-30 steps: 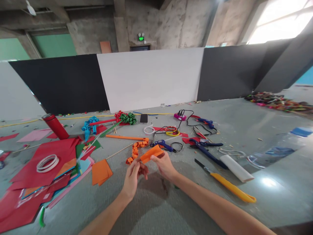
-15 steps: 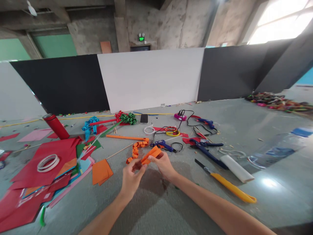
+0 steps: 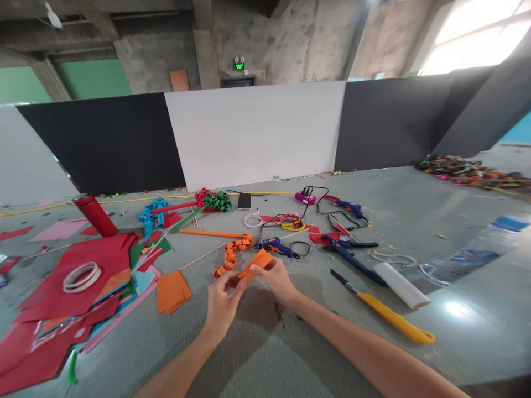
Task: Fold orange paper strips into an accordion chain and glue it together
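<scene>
Between my two hands is a folded piece of orange paper [image 3: 256, 264], held above the floor and tilted up to the right. My left hand [image 3: 224, 298] pinches its lower left end between thumb and fingers. On its right part, my right hand [image 3: 277, 279] grips with the thumb on top; the fingers behind are partly hidden. Just beyond lie a curled orange paper chain [image 3: 232, 253] and an orange paper stick [image 3: 211, 232]. A blue glue gun [image 3: 276, 246] lies behind my right hand. Left of my left hand sits a small stack of orange paper [image 3: 172, 290].
Red paper sheets [image 3: 91, 287] with white tape rolls [image 3: 82, 276] spread at left, by a red flask [image 3: 95, 214]. At right lie blue-handled pliers [image 3: 352, 257], a yellow-handled knife [image 3: 390, 315], a white roll [image 3: 402, 284] and a plastic bottle [image 3: 473, 254]. A phone [image 3: 244, 201] lies ahead.
Both hands keep hold of the orange paper in nearly the same place. The paper has shifted very slightly; nothing else has visibly moved.
</scene>
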A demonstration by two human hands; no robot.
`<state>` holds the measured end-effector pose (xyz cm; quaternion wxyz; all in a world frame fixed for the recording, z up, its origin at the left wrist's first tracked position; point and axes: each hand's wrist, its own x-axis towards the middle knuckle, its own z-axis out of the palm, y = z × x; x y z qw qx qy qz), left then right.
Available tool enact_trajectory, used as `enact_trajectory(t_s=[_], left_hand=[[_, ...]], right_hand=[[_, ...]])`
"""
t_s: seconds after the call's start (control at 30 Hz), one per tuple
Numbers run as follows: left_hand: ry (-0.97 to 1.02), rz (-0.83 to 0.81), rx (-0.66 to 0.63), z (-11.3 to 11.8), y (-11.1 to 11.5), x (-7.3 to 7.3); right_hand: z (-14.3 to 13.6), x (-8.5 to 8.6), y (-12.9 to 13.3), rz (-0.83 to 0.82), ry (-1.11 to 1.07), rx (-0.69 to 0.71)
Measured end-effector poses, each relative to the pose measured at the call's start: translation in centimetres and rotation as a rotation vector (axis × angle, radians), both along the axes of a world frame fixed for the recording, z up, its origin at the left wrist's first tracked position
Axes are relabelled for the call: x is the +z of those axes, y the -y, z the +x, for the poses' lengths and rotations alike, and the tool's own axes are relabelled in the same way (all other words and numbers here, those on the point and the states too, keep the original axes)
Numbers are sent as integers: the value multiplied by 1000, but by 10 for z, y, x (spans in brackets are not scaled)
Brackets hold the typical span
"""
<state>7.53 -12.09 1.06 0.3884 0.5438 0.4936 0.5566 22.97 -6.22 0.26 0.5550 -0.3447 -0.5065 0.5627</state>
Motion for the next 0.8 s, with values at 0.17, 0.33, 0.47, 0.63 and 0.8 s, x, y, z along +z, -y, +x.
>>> enact_trajectory(t_s=[0.17, 0.33, 0.47, 0.63, 0.8], left_hand=[[22, 2, 12, 0, 1, 2], [1, -20, 35, 0, 0, 3], [11, -29, 48, -2, -1, 2], [49, -34, 55, -4, -3, 1], [41, -35, 59, -4, -3, 1]], right_hand=[[0, 2, 1, 1, 21, -9], [0, -2, -1, -19, 9, 12], [0, -7, -3, -17, -41, -2], [3, -7, -6, 36, -49, -46], [5, -6, -9, 54, -51, -75]])
